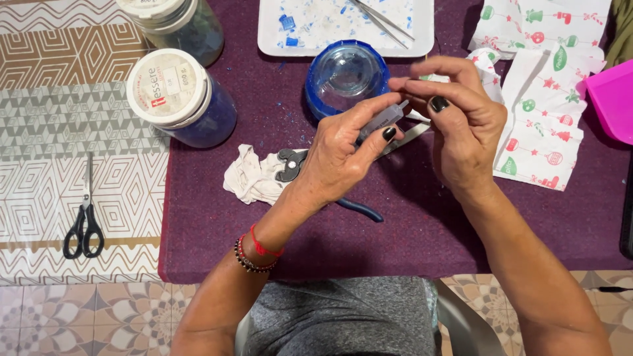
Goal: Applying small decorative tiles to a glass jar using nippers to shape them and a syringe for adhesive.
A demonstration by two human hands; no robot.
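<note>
Small translucent grey tube: held above the worktop, just in front of the blue glass bowl. It lies slanted between both hands, its lower end in the left hand, its upper end at the fingertips of the right hand. What the tube contains cannot be told.

Left hand: fingers closed around the tube, thumb pressed along its side; a red cord bracelet and a dark beaded bracelet sit on the wrist.

Right hand: fingers drawn narrow, forefinger and thumb pinching at the tube's tip; nails painted black.

Beneath the hands: blue-handled nippers lie on the purple cloth, their head resting on a crumpled white rag, one handle showing near the left wrist.

Surroundings: a white tray with blue chips and metal tweezers stands beyond the bowl, touching or nearly touching it. Two white-lidded jars stand to the left, well apart from the hands. Black-handled scissors lie on the patterned surface further left. A patterned paper napkin lies just beside the right hand; a pink container sits at the right edge.

Open room: bare purple cloth lies between the hands and the near edge of the worktop.
</note>
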